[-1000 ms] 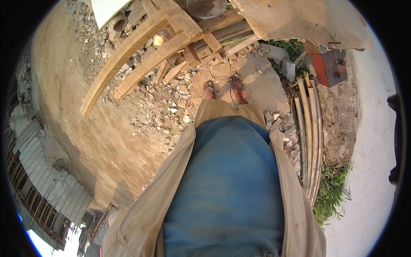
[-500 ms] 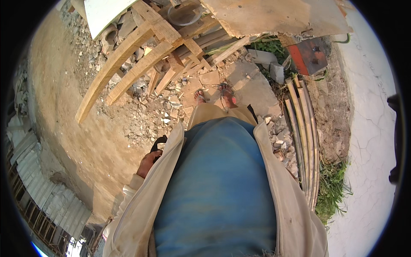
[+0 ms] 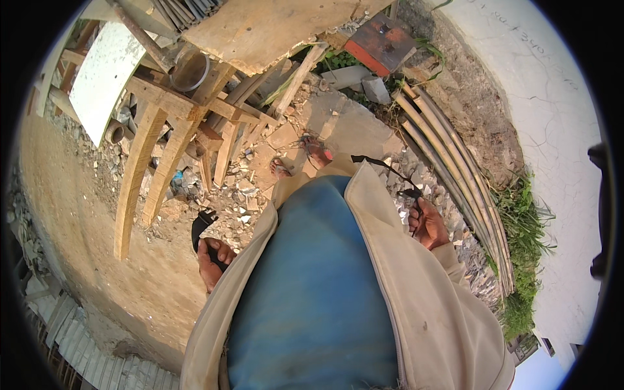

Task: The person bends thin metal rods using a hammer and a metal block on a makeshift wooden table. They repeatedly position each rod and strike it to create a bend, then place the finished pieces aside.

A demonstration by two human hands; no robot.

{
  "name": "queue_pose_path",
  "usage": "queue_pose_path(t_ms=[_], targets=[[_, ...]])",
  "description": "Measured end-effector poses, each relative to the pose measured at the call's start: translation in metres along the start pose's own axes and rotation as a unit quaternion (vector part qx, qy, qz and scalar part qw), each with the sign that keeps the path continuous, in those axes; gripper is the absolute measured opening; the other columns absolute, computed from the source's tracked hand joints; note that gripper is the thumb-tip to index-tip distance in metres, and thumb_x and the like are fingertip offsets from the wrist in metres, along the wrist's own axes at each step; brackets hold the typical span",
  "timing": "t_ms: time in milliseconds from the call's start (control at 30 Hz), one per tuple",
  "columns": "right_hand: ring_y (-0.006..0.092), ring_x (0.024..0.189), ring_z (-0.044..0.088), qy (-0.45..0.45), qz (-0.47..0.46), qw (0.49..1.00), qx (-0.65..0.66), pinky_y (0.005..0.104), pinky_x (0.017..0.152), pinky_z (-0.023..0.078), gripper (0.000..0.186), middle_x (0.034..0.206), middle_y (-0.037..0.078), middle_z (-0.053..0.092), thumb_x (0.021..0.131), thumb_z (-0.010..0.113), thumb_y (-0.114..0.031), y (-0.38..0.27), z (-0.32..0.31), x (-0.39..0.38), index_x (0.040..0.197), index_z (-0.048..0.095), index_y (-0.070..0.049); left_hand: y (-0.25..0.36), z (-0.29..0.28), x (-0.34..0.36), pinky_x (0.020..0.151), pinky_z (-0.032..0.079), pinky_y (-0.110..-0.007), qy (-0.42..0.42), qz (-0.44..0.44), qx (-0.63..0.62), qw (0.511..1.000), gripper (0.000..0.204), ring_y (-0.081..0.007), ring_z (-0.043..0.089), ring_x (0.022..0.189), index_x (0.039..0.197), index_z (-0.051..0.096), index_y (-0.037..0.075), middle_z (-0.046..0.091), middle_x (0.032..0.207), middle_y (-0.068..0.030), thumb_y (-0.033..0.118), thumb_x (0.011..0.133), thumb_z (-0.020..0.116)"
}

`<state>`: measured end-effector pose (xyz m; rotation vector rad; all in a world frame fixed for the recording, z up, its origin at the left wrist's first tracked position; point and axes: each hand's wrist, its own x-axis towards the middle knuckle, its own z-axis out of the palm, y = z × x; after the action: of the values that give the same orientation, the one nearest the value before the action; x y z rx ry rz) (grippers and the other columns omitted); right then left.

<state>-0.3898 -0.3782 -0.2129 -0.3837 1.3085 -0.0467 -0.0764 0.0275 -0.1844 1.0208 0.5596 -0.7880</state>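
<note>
Standing outdoors on rubble point(image 3: 246, 209), this person has a dirt strip point(image 3: 130, 292) to the left and a cracked white wall point(image 3: 552, 123) far right. Count: two hands, two sandalled feet point(image 3: 316, 153), one red-and-dark box point(image 3: 382, 44) far right, two long timber legs point(image 3: 138, 185) far left, at least three bamboo poles point(image 3: 448, 159) on the right. Left hand point(image 3: 213, 257) has its fingers curled round a black strap point(image 3: 200, 227), near left of the blue shirt point(image 3: 312, 286); right hand point(image 3: 429, 226) grips a thin black strap end point(image 3: 411, 193), near right. Can't tell if they join up. Half a second earlier only the left hand shows; now both do, and the timber sits closer in.
</note>
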Motion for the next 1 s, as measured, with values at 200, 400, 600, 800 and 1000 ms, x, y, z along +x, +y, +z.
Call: queue_pose_path(t_ms=[200,400,600,800,1000], targets=[[0.0085,0.043,0.040,-0.089,-0.130,0.988,0.003,0.0251,0.043,0.036,0.026,0.068,0.000,0.052,0.101,0.059,-0.039,-0.027,0.044,-0.030,0.104,0.056,-0.013,0.016,0.021,0.017,0.045,0.032,-0.027,0.208,0.078,0.232,0.947,0.041,-0.0103,0.035,0.049,0.085,0.047,0.012,0.039,0.062,0.0004,0.049,0.101,0.053],[0.0065,0.041,0.036,-0.184,-0.113,0.976,-0.025,0.0219,0.041,0.031,0.045,0.063,0.001,0.049,0.102,0.050,-0.051,-0.027,0.089,-0.041,0.110,0.058,-0.008,0.025,0.051,0.024,0.045,0.028,-0.022,0.075,0.018,0.091,0.993,0.033,-0.0070,0.030,0.048,0.089,0.049,0.015,0.034,0.062,0.0037,0.045,0.102,0.055],[0.0034,0.044,0.034,-0.350,-0.091,0.931,-0.053,0.0198,0.040,0.026,0.052,0.070,-0.003,0.047,0.097,0.063,-0.046,-0.005,0.145,-0.027,0.130,0.051,-0.007,-0.008,0.108,0.027,0.049,0.028,-0.021,-0.115,0.015,0.156,0.981,0.012,-0.0018,0.033,0.055,0.101,0.059,0.010,0.037,0.065,0.0076,0.021,0.099,0.062],[0.0024,0.046,0.034,-0.224,-0.175,0.909,-0.304,0.0199,0.040,0.026,0.032,0.072,-0.004,0.046,0.091,0.068,-0.016,0.008,0.181,-0.030,0.119,0.057,-0.003,-0.004,0.119,0.022,0.049,0.023,-0.019,-0.197,0.019,0.231,0.953,0.016,0.0002,0.031,0.055,0.103,0.058,0.009,0.044,0.069,0.0081,0.022,0.098,0.063],[0.0025,0.046,0.034,-0.254,-0.108,0.936,-0.219,0.0194,0.041,0.025,0.026,0.069,-0.004,0.047,0.096,0.064,-0.020,0.005,0.191,-0.036,0.117,0.063,-0.003,0.000,0.129,0.025,0.046,0.022,-0.018,-0.242,-0.053,0.278,0.928,0.034,-0.0013,0.029,0.053,0.106,0.062,0.009,0.047,0.071,0.0053,0.043,0.102,0.058]])
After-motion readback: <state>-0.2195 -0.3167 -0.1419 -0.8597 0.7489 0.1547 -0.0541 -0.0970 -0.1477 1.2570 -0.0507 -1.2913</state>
